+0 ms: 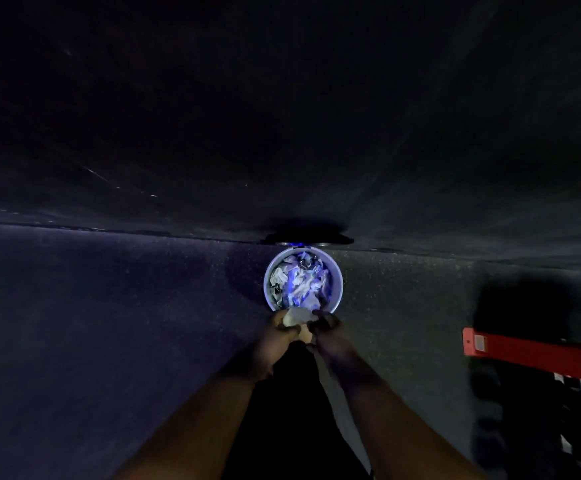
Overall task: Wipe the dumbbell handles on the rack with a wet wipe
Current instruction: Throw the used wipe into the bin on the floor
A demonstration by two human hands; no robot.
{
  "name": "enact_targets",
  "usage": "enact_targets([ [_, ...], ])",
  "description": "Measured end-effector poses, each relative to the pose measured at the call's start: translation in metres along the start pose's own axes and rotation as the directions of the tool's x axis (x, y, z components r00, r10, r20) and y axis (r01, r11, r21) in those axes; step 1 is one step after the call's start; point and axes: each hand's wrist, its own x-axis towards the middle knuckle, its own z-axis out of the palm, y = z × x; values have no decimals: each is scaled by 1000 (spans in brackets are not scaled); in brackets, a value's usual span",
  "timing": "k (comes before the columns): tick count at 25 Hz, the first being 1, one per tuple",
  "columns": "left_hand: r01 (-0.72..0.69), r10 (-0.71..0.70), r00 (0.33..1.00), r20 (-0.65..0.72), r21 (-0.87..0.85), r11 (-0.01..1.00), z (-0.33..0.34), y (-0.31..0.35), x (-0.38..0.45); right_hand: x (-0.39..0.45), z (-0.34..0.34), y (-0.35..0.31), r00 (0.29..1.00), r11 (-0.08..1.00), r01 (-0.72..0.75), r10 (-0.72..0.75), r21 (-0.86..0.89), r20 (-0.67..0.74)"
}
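Two bare forearms rise from the lower edge of the frame toward its centre, with no sleeve, watch or band showing on either one. They end in the left hand (275,336) and the right hand (327,329), both ungloved and without rings that the dim light lets one make out. Between the forearms, at lower centre, lies a black shape, probably dark clothing, too dark to tell.

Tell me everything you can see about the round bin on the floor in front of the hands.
The bin is round, with a pale, plastic-looking rim, seen from above against the dark wall. Its lid stands open at the back, with a blue light at the hinge. Crumpled whitish wipes fill it. It stands on speckled dark floor; both hands hold a balled wipe at its near rim.
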Motion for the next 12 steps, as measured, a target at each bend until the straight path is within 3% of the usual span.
enact_targets([
  [5, 1, -1, 999, -39, 0, 1000, -2, 24, 6, 64, -8, 26, 988, 988, 151, -153, -44, -27],
  [12, -30, 31, 999, -37, 20, 999, -19, 46, -23, 6, -29, -17, 985, 985, 159, -163, -67, -60],
])
